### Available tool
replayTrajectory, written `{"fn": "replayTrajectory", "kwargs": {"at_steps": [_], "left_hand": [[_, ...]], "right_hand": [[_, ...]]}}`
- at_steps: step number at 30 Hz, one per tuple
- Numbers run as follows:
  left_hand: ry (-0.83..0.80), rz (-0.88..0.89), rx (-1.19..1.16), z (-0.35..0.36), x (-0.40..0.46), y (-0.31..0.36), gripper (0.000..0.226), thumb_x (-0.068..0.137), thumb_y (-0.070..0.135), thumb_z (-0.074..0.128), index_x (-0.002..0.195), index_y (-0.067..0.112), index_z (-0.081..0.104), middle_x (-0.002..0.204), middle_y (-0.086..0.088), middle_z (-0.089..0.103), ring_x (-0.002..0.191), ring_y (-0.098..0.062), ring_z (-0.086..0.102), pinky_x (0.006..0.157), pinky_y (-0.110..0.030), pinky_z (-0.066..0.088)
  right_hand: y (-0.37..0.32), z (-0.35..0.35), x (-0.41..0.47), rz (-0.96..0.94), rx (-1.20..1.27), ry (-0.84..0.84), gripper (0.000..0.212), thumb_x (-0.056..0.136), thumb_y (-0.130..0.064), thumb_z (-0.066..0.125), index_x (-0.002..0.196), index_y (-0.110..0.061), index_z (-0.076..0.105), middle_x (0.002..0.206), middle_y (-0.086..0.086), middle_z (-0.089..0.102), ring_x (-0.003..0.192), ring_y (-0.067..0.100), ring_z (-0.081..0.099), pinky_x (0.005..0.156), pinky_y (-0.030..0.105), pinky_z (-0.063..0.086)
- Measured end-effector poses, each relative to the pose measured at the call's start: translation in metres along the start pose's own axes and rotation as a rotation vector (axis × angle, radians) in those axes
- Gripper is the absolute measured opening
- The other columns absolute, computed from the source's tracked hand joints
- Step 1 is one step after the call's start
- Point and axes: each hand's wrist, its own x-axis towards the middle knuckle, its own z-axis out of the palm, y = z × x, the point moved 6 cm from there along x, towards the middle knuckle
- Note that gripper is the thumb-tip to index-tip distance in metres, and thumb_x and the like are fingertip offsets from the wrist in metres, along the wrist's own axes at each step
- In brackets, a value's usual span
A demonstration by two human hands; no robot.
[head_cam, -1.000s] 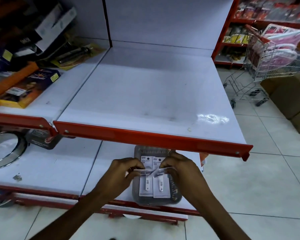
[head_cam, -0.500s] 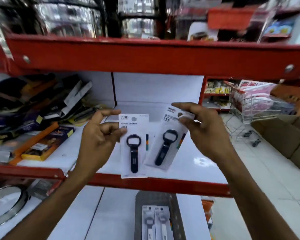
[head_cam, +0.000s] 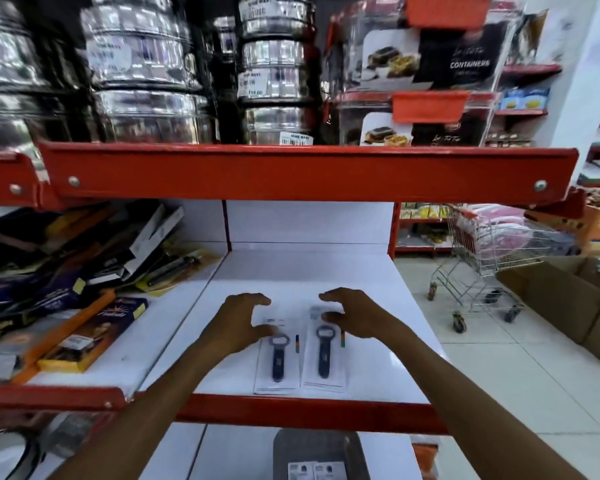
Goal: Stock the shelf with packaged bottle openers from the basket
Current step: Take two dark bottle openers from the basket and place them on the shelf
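Note:
Two packaged bottle openers lie flat side by side near the front of the white shelf [head_cam: 291, 271]: the left pack [head_cam: 278, 362] and the right pack [head_cam: 324, 358], each a dark opener on a white card. My left hand [head_cam: 238, 323] hovers over the left pack's top, fingers spread, thumb touching the card. My right hand [head_cam: 355, 315] hovers over the right pack's top, fingers curved and apart. Neither hand grips a pack. Below the shelf, the grey basket [head_cam: 284, 452] holds more packaged openers [head_cam: 317, 471].
A red shelf lip [head_cam: 309, 412] runs along the front; another red shelf edge [head_cam: 305, 171] hangs overhead with steel tins [head_cam: 142, 74] and container boxes. Boxed goods [head_cam: 90, 330] crowd the left bay. A shopping trolley [head_cam: 489, 261] and cardboard boxes [head_cam: 568, 299] stand on the floor at right.
Both hands lifted a pack each from the basket, raised them, then laid them flat on the shelf. The fingers have now released the packs.

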Motion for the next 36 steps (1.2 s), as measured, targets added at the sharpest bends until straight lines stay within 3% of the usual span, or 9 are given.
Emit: {"fn": "replayTrajectory", "kwargs": {"at_steps": [2, 5, 7, 11, 16, 26, 36], "left_hand": [[-0.195, 0.066, 0.065, 0.002, -0.005, 0.005, 0.089, 0.056, 0.068, 0.079, 0.135, 0.034, 0.055, 0.149, 0.015, 0.043, 0.138, -0.007, 0.038, 0.116, -0.026, 0.027], [-0.437, 0.073, 0.123, 0.015, -0.012, 0.008, 0.103, 0.051, 0.074, 0.077, 0.142, 0.038, 0.046, 0.159, 0.014, 0.033, 0.148, -0.006, 0.023, 0.120, -0.027, 0.019], [-0.516, 0.064, 0.163, 0.023, -0.015, 0.006, 0.110, 0.050, 0.078, 0.074, 0.146, 0.040, 0.039, 0.162, 0.014, 0.026, 0.150, -0.007, 0.017, 0.122, -0.030, 0.017], [-0.525, 0.049, 0.141, 0.019, -0.019, 0.005, 0.115, 0.044, 0.078, 0.074, 0.146, 0.041, 0.038, 0.161, 0.016, 0.026, 0.149, -0.007, 0.020, 0.122, -0.032, 0.018], [-0.533, 0.061, 0.177, 0.017, -0.026, 0.003, 0.111, 0.047, 0.077, 0.077, 0.145, 0.044, 0.038, 0.161, 0.016, 0.027, 0.149, -0.009, 0.023, 0.120, -0.033, 0.021], [-0.504, 0.071, 0.196, 0.018, -0.035, 0.004, 0.101, 0.057, 0.068, 0.081, 0.146, 0.042, 0.039, 0.161, 0.013, 0.028, 0.149, -0.011, 0.024, 0.119, -0.035, 0.023], [-0.511, 0.094, 0.233, 0.022, -0.034, -0.003, 0.119, 0.042, 0.093, 0.062, 0.147, 0.046, 0.033, 0.162, 0.014, 0.026, 0.150, -0.014, 0.023, 0.123, -0.042, 0.024]], "right_hand": [[-0.003, 0.002, -0.014, 0.011, -0.041, -0.110, 0.065, 0.084, -0.042, 0.069, 0.141, -0.020, 0.046, 0.150, 0.000, 0.043, 0.137, 0.018, 0.041, 0.106, 0.023, 0.033], [-0.011, 0.007, -0.034, 0.034, -0.189, -0.250, 0.074, 0.077, -0.047, 0.075, 0.136, -0.012, 0.050, 0.144, 0.007, 0.049, 0.133, 0.024, 0.044, 0.111, 0.035, 0.037], [-0.011, 0.015, -0.039, 0.037, -0.237, -0.290, 0.071, 0.077, -0.045, 0.075, 0.134, -0.011, 0.051, 0.141, 0.009, 0.052, 0.129, 0.026, 0.047, 0.110, 0.037, 0.038], [-0.004, 0.025, -0.040, 0.003, -0.161, -0.320, 0.076, 0.078, -0.048, 0.073, 0.144, -0.027, 0.041, 0.151, -0.002, 0.042, 0.136, 0.020, 0.041, 0.107, 0.027, 0.033], [-0.005, 0.032, -0.039, -0.037, -0.187, -0.329, 0.079, 0.074, -0.055, 0.073, 0.143, -0.034, 0.040, 0.152, -0.005, 0.040, 0.138, 0.020, 0.038, 0.111, 0.032, 0.032], [-0.016, 0.032, -0.044, -0.085, -0.281, -0.337, 0.078, 0.073, -0.059, 0.072, 0.141, -0.033, 0.045, 0.151, -0.004, 0.042, 0.137, 0.021, 0.040, 0.109, 0.034, 0.035], [-0.015, 0.036, -0.046, -0.098, -0.305, -0.356, 0.079, 0.075, -0.060, 0.069, 0.143, -0.032, 0.041, 0.154, -0.004, 0.038, 0.140, 0.022, 0.036, 0.113, 0.038, 0.032]]}}
